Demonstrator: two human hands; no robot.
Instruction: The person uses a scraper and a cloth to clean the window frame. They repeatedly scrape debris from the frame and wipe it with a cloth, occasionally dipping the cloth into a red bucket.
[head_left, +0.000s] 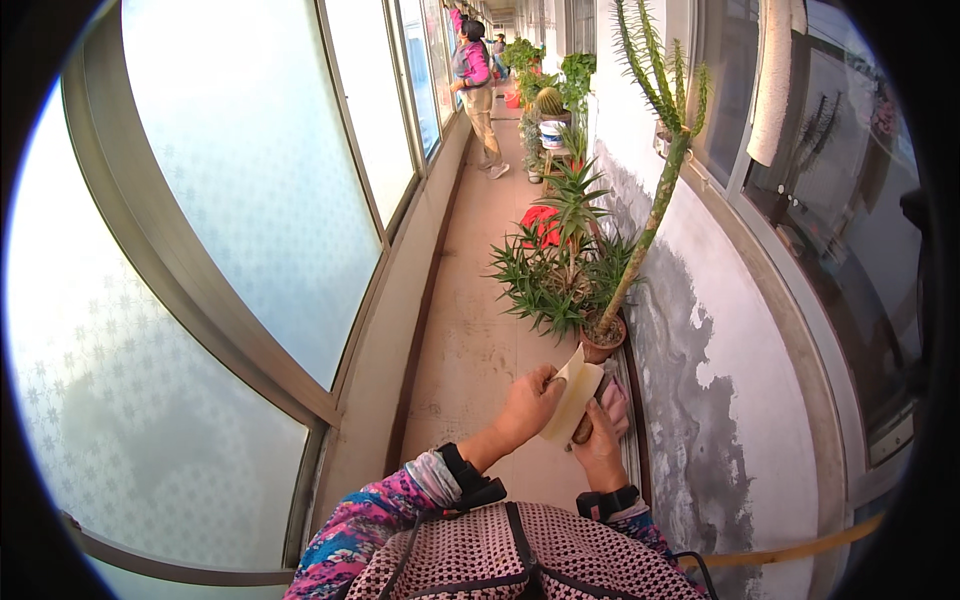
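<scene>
A pale yellow sheet (576, 394), paper or cloth, is stretched between my hands in front of my body. My left hand (529, 405) pinches its left edge between thumb and curled fingers. At the sheet's lower right, my right hand (600, 446) grips it along with a small brown object (583, 429), mostly covered by the sheet and fingers, so I cannot tell what it is. A crumpled pink cloth (616, 405) shows just beyond the right hand; whether the hand touches it is unclear. Both wrists wear black bands.
Frosted windows (270, 180) line the left side. Along the right wall stand a tall potted cactus (656, 202), spiky potted plants (551, 289) and a white bucket (552, 135). A red cloth (541, 225) lies behind the leaves. Farther along the tiled corridor (472, 300), a person (476, 82) reaches up at the windows.
</scene>
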